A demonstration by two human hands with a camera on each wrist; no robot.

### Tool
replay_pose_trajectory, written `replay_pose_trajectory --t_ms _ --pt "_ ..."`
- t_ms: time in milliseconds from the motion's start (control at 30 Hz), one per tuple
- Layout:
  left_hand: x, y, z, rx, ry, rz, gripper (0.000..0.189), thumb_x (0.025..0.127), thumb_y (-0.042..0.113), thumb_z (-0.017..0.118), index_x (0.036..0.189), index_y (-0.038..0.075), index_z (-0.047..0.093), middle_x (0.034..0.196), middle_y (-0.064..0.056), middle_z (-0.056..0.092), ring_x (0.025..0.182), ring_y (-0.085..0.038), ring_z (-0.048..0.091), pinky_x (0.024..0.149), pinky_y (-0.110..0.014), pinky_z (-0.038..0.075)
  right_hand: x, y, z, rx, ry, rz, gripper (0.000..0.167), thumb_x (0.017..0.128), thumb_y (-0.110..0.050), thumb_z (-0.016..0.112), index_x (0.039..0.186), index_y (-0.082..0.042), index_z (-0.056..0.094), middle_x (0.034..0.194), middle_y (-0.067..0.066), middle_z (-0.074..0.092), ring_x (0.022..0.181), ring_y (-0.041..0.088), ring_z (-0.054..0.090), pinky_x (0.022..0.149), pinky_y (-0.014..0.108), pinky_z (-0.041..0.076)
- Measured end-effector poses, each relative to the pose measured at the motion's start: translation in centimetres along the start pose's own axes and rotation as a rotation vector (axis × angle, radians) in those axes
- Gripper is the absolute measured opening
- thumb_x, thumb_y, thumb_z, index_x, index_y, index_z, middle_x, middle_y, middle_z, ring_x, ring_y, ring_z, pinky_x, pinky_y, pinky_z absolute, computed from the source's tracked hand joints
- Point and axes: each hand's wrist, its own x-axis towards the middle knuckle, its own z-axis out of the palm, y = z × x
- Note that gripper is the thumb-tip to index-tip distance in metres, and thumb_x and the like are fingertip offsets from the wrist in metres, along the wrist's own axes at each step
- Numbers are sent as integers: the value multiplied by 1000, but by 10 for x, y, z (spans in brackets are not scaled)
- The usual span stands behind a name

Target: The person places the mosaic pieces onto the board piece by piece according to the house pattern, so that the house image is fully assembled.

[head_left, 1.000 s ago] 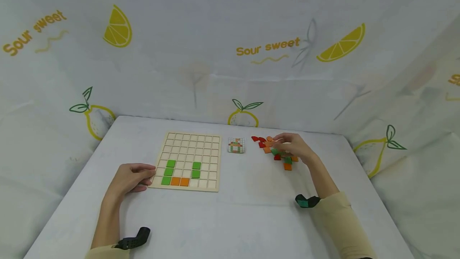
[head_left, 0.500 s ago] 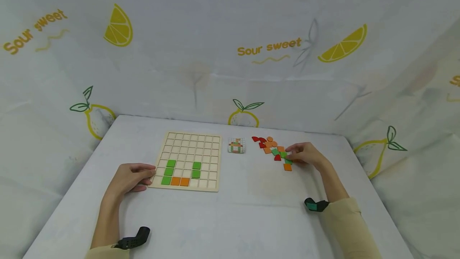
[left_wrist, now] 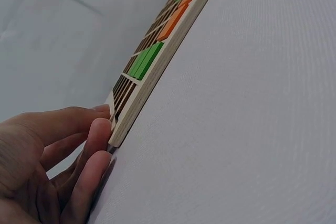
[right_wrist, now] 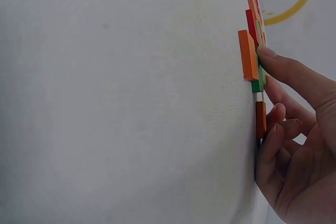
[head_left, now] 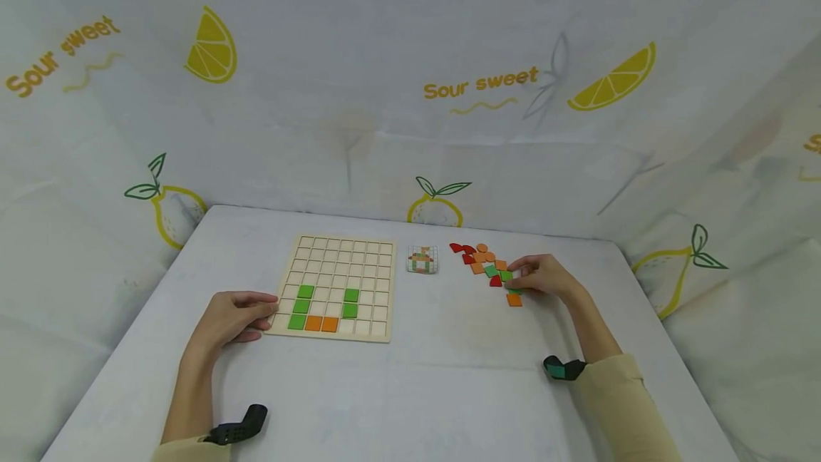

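My left hand (head_left: 237,316) rests at the left edge of a wooden grid board (head_left: 359,242), fingertips touching its near left corner. Green tiles (head_left: 301,306) stand in one column of the board, with two orange tiles (head_left: 321,324) along the bottom row and more green tiles (head_left: 350,303) further right. My right hand (head_left: 545,276) is at the pile of loose pieces, thumb and index finger pinching a green square tile (head_left: 506,276). Its other fingers are curled by an orange piece (right_wrist: 260,119) in the right wrist view. Another orange square (head_left: 514,300) lies just in front.
A small pattern card (head_left: 422,259) lies between the board and the pile. Red pieces (head_left: 467,249), orange round pieces (head_left: 490,257) and other squares lie close together on the white table (head_left: 410,405). A lemon-printed cloth (head_left: 308,127) hangs behind the table.
My right hand moved right and toward me over the pile, then closed at the green tile. The nearest orange square shifted slightly. My left hand stayed at the board's edge.
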Motion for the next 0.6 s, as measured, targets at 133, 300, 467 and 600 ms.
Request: replay_pose_trajectory --t_ms 133,300,467,600 --pt "0 0 0 -1 0 2 48 99 30 81 135 -1 73 83 4 79 73 -6 73 64 -24 64 -1 1 0 -16 -2 -19 46 91 -26 90 125 2 74 81 -1 52 75 15 48 63 28 37" --pt "0 1 2 6 10 -6 46 99 29 81 134 0 74 83 4 79 73 -7 73 65 -24 64 -1 5 -2 3 -16 -12 42 98 -29 82 128 -1 75 84 -3 53 74 14 49 65 27 39" --pt "0 1 2 10 10 -5 47 99 29 81 134 -1 74 83 4 79 73 -7 73 65 -24 64 -4 7 -7 15 -54 -44 42 102 -26 75 134 0 72 84 -4 54 71 14 50 61 26 39" --pt "-1 0 1 5 3 -1 48 99 31 80 135 0 73 87 3 78 74 -7 73 66 -24 65 -5 6 -9 15 -71 -48 40 102 -23 73 135 -1 72 82 -4 53 69 14 49 60 26 39"
